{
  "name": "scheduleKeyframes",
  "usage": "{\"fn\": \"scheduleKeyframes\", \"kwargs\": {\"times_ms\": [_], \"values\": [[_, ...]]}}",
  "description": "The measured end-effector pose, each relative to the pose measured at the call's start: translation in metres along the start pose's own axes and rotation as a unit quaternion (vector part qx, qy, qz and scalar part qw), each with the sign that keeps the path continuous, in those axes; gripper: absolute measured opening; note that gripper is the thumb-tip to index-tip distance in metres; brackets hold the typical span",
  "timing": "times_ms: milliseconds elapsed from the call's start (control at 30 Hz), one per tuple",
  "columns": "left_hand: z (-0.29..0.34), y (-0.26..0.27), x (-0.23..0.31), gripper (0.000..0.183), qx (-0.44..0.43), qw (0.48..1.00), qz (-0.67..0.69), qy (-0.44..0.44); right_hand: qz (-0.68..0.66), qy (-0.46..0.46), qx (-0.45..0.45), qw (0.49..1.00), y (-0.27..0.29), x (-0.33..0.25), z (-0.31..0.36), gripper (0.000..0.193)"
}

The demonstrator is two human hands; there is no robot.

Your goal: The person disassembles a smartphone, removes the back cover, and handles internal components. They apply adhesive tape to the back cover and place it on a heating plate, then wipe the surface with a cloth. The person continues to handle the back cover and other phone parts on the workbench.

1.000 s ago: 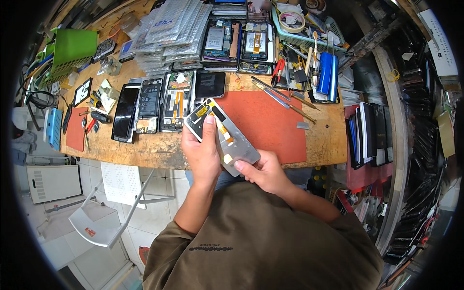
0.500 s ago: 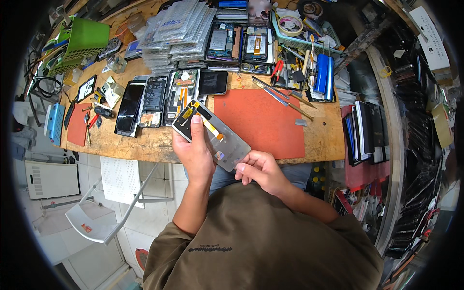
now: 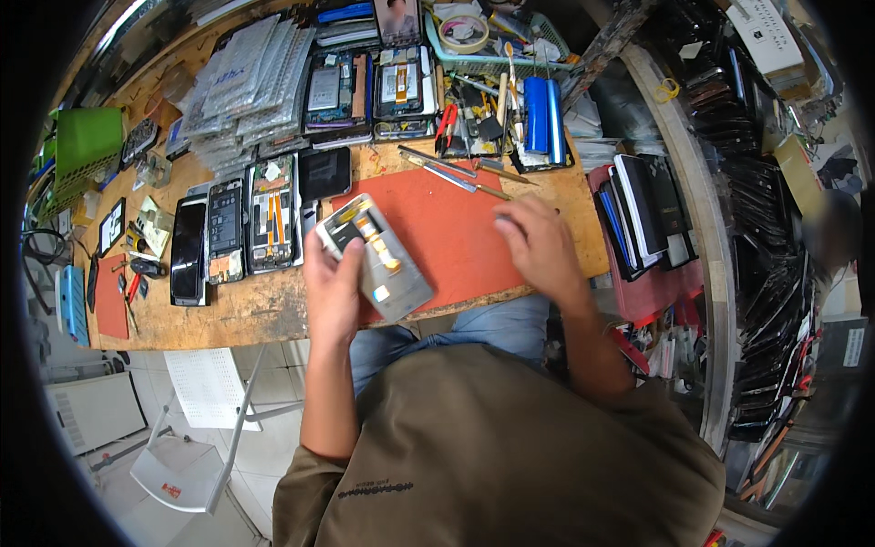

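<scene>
My left hand (image 3: 333, 287) is closed round a phone screen panel (image 3: 401, 290), its grey back facing up and tilted. Yellow-orange flex cable (image 3: 381, 246) runs down from the panel's upper end, and my thumb presses near it. Over the right part of the red mat (image 3: 415, 214) is my right hand (image 3: 538, 242), slightly blurred. Its fingers are loosely bent, with the thumb a little apart from the index finger, and nothing shows between them. What lies under this palm is hidden. Just beyond it are tweezers and thin tools (image 3: 456, 178).
Opened phones (image 3: 273, 214) and a dark-screened phone (image 3: 189, 246) lie left of the mat. Behind stand bubble-wrapped packs (image 3: 251, 91), a tool basket (image 3: 547, 55), red-handled pliers (image 3: 446, 128) and blue cylinders (image 3: 536, 114). A folding chair (image 3: 178, 469) stands at lower left.
My right hand has left the panel's lower corner and moved right, over the mat. The left hand still holds the panel, now turned more upright. The whole view has shifted.
</scene>
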State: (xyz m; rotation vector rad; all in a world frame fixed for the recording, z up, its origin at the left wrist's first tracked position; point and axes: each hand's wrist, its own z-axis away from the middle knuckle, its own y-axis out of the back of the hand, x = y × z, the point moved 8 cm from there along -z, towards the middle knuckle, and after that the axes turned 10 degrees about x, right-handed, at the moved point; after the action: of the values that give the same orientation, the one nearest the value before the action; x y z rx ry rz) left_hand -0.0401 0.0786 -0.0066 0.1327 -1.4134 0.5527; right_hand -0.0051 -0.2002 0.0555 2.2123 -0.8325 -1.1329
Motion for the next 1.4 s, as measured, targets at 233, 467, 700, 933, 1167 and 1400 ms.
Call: {"fn": "scheduleKeyframes", "kwargs": {"times_ms": [233, 467, 700, 933, 1167, 1400], "values": [[-0.007, -0.021, -0.019, 0.059, -0.027, 0.992, -0.120, -0.020, 0.051, -0.058, -0.096, 0.992, -0.011, 0.035, 0.002, 0.017], [0.024, -0.038, 0.022, 0.049, -0.038, 0.854, -0.405, -0.325, 0.023, -0.016, -0.043, 0.999, -0.008, 0.016, -0.008, 0.013], [0.006, -0.070, 0.017, 0.025, -0.081, 0.801, -0.441, -0.397, -0.170, 0.035, -0.124, 0.977, -0.065, -0.020, -0.029, 0.010], [-0.027, -0.049, 0.021, 0.010, -0.055, 0.867, -0.397, -0.297, -0.122, 0.068, -0.188, 0.972, -0.115, -0.030, -0.043, 0.006], [-0.031, -0.043, 0.018, 0.012, -0.055, 0.878, -0.380, -0.285, -0.139, 0.075, -0.239, 0.958, -0.107, -0.031, -0.024, 0.005], [-0.029, -0.037, 0.012, 0.014, -0.031, 0.882, -0.374, -0.284, -0.131, 0.067, -0.274, 0.950, -0.080, -0.040, 0.006, 0.006]]}}
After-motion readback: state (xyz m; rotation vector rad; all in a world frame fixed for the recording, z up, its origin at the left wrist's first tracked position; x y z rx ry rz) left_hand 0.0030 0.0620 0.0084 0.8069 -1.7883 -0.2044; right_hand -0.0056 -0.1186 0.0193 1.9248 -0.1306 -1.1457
